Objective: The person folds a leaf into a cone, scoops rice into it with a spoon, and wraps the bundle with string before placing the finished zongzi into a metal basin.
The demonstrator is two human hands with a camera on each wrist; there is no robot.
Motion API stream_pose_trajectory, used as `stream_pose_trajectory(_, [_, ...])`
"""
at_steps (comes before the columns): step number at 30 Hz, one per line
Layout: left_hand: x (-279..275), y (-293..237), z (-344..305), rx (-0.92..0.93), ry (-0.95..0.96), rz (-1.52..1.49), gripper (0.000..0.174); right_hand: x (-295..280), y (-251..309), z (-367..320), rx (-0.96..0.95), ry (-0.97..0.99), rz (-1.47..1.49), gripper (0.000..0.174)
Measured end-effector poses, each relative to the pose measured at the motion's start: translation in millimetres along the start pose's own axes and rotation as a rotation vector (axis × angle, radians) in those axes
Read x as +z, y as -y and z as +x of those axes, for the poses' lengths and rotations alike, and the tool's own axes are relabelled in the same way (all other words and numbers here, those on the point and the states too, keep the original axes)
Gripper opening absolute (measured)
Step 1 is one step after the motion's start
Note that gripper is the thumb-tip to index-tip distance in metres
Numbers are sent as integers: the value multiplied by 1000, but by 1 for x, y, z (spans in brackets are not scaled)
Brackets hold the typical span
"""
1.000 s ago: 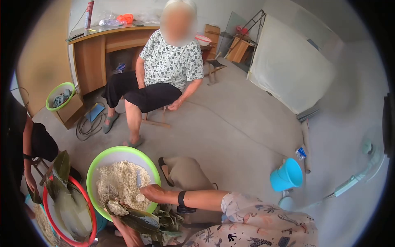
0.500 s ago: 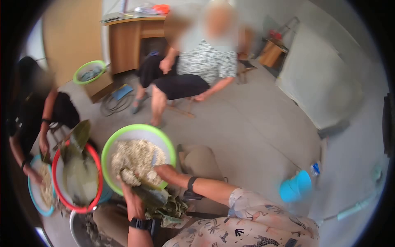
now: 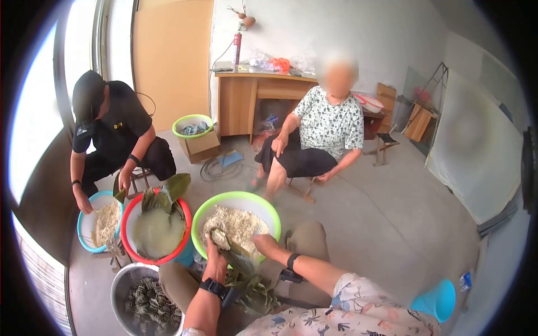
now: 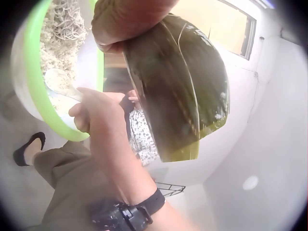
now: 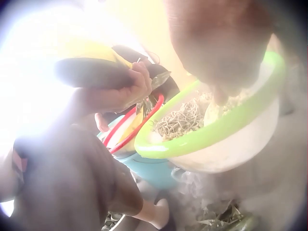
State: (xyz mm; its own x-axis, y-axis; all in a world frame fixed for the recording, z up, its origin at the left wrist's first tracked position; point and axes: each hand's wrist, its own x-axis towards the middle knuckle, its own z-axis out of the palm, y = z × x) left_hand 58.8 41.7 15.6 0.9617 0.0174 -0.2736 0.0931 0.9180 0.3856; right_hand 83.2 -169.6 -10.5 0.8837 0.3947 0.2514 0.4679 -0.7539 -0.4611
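Observation:
My left hand (image 3: 216, 264) grips a folded long green leaf (image 4: 183, 86) with a lump of pale rice (image 3: 219, 239) in its fold, at the near rim of the green-rimmed basin (image 3: 276, 219). Grainy rice (image 3: 238, 221) fills much of this basin, and thin pale strings (image 5: 185, 115) lie on it. To the right of the leaf, my right hand (image 4: 103, 113) holds a white spoon (image 4: 60, 83) by its handle, the bowl down at the rice. The right wrist view is hazy, but the hand over the basin shows there too.
Left of the basin stands a red-rimmed bucket (image 3: 188, 210) of cloudy water and leaves. A blue-rimmed basin (image 3: 79, 227) and a metal pot (image 3: 115, 291) of dark wrapped bundles are beyond it. Loose leaves (image 3: 255, 291) lie by my lap. Two people sit opposite.
The head view has swung left and up, bringing the seated person in black and the metal pot into sight. The leaf has moved slightly farther in over the basin; both hands keep their holds.

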Motion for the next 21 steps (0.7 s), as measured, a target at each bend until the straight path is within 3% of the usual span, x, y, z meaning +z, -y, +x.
stream_pose_trajectory(2, [-31,-5,21,32,149,42,54,-10,2,-2,-57,-25,33,13])
stream_pose_trajectory(4, [-7,-13,15,25,89,42,55,-11,-3,-3,-94,-31,-16,12])
stream_pose_trajectory(6, [12,-25,3,97,254,184,55,-21,-2,-6,-89,-11,43,10])
stream_pose_trajectory(8, [22,-37,-1,76,230,148,48,-26,-6,-9,-39,12,221,11])
stream_pose_trajectory(9, [30,-40,-8,62,56,138,48,-28,-11,-7,-86,28,167,12])
stream_pose_trajectory(10, [5,-42,9,59,88,35,53,-37,-5,-4,-63,94,130,12])
stream_pose_trajectory(11, [12,-45,2,103,14,140,57,-35,-9,-4,-58,54,199,12])
stream_pose_trajectory(12, [-24,-54,22,-25,164,-60,57,-28,-17,-4,-120,29,205,12])
stream_pose_trajectory(13, [-27,-59,28,-10,153,50,54,-38,-5,-2,41,42,234,11])
stream_pose_trajectory(14, [-31,-64,36,-86,141,-39,53,-43,-1,-2,76,53,247,12])
stream_pose_trajectory(16, [-44,-61,35,76,-25,-21,52,-26,-19,-4,-74,41,165,12])
stream_pose_trajectory(18, [-84,-63,58,45,193,50,50,8,-37,-8,-53,-46,176,13])
stream_pose_trajectory(19, [-42,-54,42,62,118,156,49,4,-35,-4,8,71,87,13])
stream_pose_trajectory(20, [-7,-49,18,82,30,265,47,16,-40,-2,37,39,38,11])
stream_pose_trajectory(21, [-38,-45,34,57,87,163,46,13,-36,1,30,90,-33,10])
